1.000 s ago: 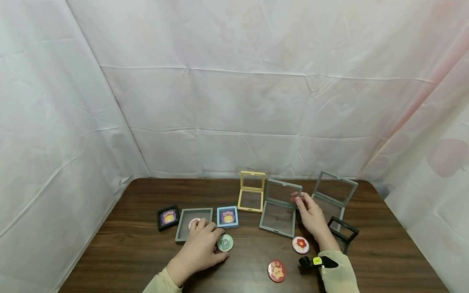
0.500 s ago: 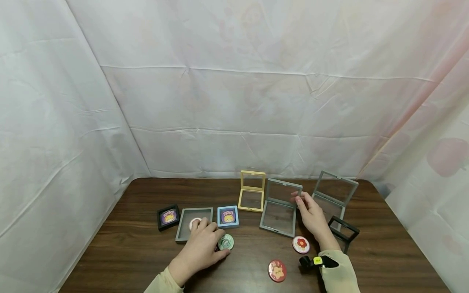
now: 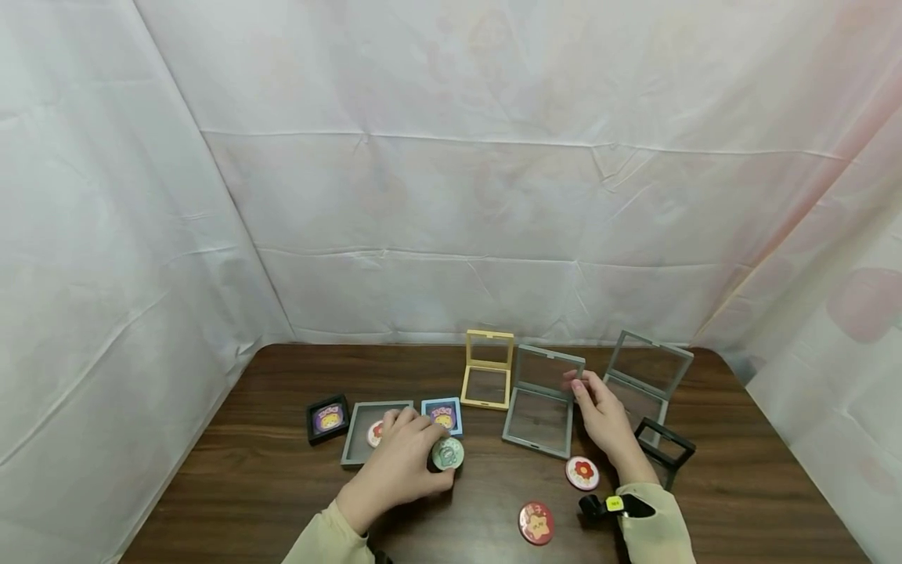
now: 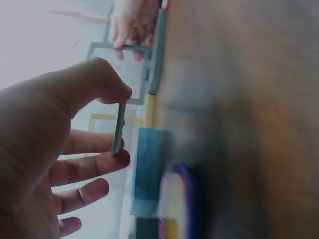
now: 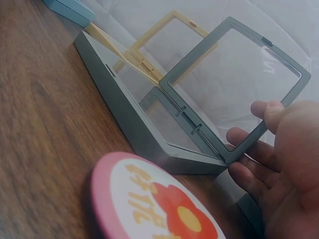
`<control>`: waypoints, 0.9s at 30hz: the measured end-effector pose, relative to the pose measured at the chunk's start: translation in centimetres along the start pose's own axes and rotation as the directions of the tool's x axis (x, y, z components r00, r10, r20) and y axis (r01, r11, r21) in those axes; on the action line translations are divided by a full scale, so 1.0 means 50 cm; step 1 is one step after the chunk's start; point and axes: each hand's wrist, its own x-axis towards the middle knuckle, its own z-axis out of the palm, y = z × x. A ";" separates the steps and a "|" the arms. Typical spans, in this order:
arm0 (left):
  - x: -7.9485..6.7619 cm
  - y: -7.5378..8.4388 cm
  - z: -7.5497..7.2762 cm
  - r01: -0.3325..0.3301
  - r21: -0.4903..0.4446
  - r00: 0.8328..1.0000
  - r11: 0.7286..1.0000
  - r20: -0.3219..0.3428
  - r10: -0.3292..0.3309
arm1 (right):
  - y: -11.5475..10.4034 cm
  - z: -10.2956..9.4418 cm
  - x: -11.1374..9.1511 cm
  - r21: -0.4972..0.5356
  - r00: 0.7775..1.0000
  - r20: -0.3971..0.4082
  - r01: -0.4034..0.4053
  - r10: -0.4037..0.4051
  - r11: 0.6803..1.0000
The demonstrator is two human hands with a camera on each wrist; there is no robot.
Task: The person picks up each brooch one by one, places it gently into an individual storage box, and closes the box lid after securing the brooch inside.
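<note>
Nearest the wearer, a red badge [image 3: 536, 523] with a yellow star lay on the brown wooden table [image 3: 268, 509]. A little farther, a round flower badge [image 3: 582, 473] lay near the person's right wrist. To its left, the left hand [image 3: 396, 464] pinched a green badge [image 3: 448, 453] between thumb and fingertips, holding it edge-on above the table; a purple-rimmed badge [image 4: 182, 201] was below that hand. Beyond it were a shallow grey tray [image 3: 348, 449] with a red-and-white badge [image 3: 375, 434] inside, a black frame [image 3: 312, 427] and a blue frame [image 3: 426, 421]. The right hand [image 3: 607, 423] pinched the side edge of the raised lid [image 3: 552, 370] of a grey display case [image 3: 537, 450], thumb on one face, fingers behind. A small black case [image 3: 665, 441] stood right of that wrist. Farther back stood a yellow case [image 3: 486, 406] and another grey case [image 3: 665, 413], lids raised, before pale hanging cloth [image 3: 451, 196].
</note>
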 end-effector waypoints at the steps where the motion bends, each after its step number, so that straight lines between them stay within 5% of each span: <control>1: 0.008 0.003 -0.001 -0.003 -0.017 1.000 1.000 -0.003 0.003 | 0.000 0.000 0.000 0.000 1.000 0.000 0.001 -0.001 1.000; 14: 0.128 0.060 0.042 -0.029 -0.176 0.997 0.984 0.061 0.041 | -0.003 -0.001 0.001 -0.032 1.000 -0.013 0.005 -0.006 0.999; 27: 0.195 0.085 0.092 0.005 -0.205 0.998 0.979 0.065 0.008 | -0.002 0.006 0.003 -0.047 0.999 -0.045 0.006 -0.008 0.999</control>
